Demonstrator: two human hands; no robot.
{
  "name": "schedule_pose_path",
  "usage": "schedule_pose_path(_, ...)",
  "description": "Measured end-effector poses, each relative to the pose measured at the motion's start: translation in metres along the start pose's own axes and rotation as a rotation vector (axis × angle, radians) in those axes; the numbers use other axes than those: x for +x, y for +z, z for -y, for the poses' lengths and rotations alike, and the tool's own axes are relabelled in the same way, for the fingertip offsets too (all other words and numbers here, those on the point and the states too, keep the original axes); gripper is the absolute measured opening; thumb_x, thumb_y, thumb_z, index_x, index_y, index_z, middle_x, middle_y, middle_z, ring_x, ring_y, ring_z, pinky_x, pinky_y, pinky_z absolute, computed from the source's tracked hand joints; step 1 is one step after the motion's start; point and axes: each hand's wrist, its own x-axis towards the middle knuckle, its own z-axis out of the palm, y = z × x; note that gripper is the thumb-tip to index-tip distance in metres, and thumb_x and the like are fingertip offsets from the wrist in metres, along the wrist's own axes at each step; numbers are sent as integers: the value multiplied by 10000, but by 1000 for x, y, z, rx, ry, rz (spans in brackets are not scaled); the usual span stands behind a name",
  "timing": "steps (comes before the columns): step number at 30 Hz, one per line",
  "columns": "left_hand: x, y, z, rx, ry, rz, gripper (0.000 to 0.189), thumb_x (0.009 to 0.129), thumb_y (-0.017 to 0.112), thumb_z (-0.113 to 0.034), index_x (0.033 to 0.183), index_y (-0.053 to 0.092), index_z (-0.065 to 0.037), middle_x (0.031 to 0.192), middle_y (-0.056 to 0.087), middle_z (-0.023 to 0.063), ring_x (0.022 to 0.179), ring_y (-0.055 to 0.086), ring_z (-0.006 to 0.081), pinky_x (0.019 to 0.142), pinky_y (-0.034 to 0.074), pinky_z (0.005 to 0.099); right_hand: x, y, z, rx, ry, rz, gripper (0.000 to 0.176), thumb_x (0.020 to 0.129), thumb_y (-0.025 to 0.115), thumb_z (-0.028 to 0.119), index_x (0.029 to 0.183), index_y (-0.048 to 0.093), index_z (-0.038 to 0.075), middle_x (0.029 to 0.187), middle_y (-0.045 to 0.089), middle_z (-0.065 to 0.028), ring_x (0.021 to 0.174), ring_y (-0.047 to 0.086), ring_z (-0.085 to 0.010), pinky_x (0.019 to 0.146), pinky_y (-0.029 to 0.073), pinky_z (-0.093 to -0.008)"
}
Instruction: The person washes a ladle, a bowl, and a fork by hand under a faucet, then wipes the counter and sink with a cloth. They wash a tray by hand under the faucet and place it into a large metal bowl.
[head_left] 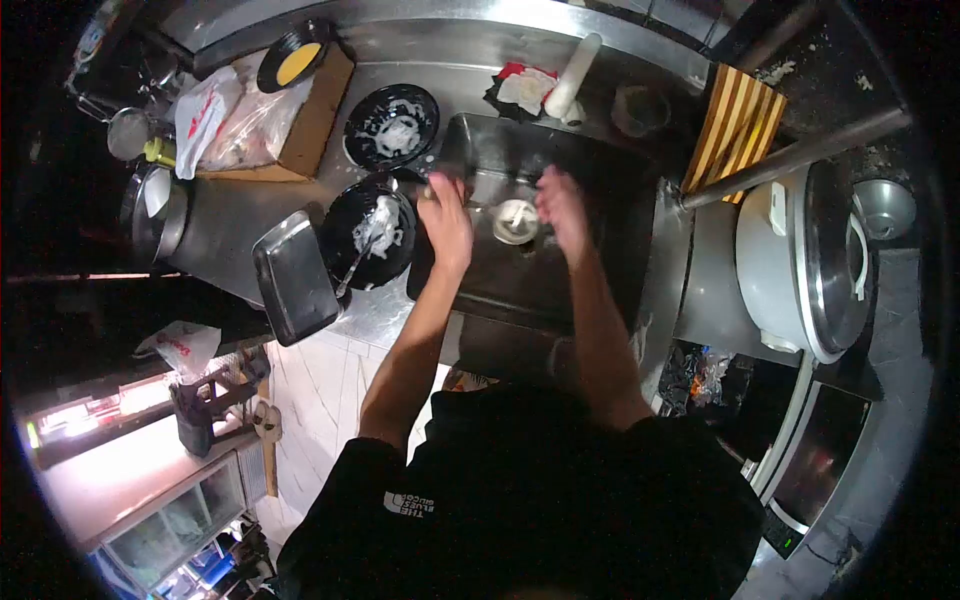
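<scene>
Both hands are above a dark metal sink (590,285). My left hand (447,220) is at the sink's left edge, beside a black bowl (345,225) with white suds and a spoon (357,268); whether it holds anything is hidden. My right hand (565,212) is blurred over the middle of the sink, just right of a small round white item (516,221) on the sink floor. Another black bowl (392,127) with suds stands behind the first one.
An empty metal tray (296,278) lies left of the bowls. Behind it stands a cardboard box (312,125) with plastic bags. A red and white cloth (526,88) lies behind the sink. At right are a striped board (733,130) and a large white cooker (772,265).
</scene>
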Motion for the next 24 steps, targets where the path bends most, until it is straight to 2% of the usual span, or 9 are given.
schedule_pose_path(2, 11, 23, -1, -245, -162, 8, 474, 957, 382, -426, 595, 286, -135, 568, 300, -58, 519, 272, 62, 469, 214, 260, 39, -24, 14, 72, -4, -125, 607, 870, 458, 535, 1166, 450, 5, 981, 590, -201, 746, 634, -231, 625, 540, -342)
schedule_pose_path(4, 16, 34, 9, -198, -162, 29, 474, 957, 379, -429, 597, 291, -132, 565, 299, -56, 524, 271, 62, 473, 215, 256, 68, -27, 34, 118, -33, -97, 755, 861, 443, 573, 1308, 304, -19, 1170, 495, -267, 926, 615, -298, 760, 533, -392)
schedule_pose_path(5, 17, 35, 13, -157, -155, 43, 475, 957, 375, -431, 599, 295, -129, 562, 298, -54, 528, 271, 62, 478, 216, 253, 87, -28, 38, 124, -30, -98, 755, 861, 443, 573, 1308, 304, -19, 1170, 495, -267, 926, 615, -298, 760, 533, -392)
schedule_pose_path(7, 19, 36, 18, -91, -141, 86, 475, 954, 374, -442, 609, 308, -122, 567, 302, -52, 532, 272, 65, 486, 222, 251, 126, -32, 32, 498, -14, 51, 818, 860, 446, 574, 1356, 210, -31, 1246, 431, -274, 1052, 553, -334, 855, 496, -414)
schedule_pose_path(13, 31, 41, 23, 57, -89, 37, 479, 959, 358, -435, 619, 342, -98, 584, 335, -45, 543, 289, 72, 487, 224, 258, 138, -24, 22, 280, -240, -156, 624, 878, 522, 436, 1259, 386, -39, 1171, 499, -226, 1021, 568, -313, 828, 513, -389)
schedule_pose_path(17, 36, 47, 24, 78, -145, 78, 480, 960, 350, -437, 624, 351, -95, 584, 345, -38, 546, 295, 75, 489, 239, 255, 152, -32, 19, 193, -226, -206, 497, 842, 630, 284, 1167, 467, -54, 1067, 562, -173, 917, 604, -279, 794, 521, -377)
schedule_pose_path(18, 40, 50, 24, 57, -144, 70, 481, 960, 351, -438, 622, 353, -95, 583, 344, -36, 543, 294, 75, 488, 240, 256, 157, -30, 14, -47, -432, -350, 418, 827, 645, 238, 1105, 511, -45, 996, 586, -151, 863, 615, -258, 751, 523, -362)
schedule_pose_path(21, 44, 55, 21, 25, -184, 62, 486, 959, 354, -438, 616, 362, -93, 581, 339, -33, 534, 290, 76, 485, 247, 261, 158, -28, 8, -428, -727, -579, 334, 789, 683, 206, 999, 574, -29, 866, 621, -120, 760, 631, -242, 672, 505, -335)
schedule_pose_path(24, 45, 60, 20, 87, -152, 76, 485, 960, 360, -428, 612, 364, -91, 580, 334, -35, 532, 286, 76, 485, 251, 265, 146, -25, 16, -679, -808, -717, 348, 778, 689, 223, 981, 568, -33, 850, 616, -136, 746, 622, -252, 674, 481, -340)
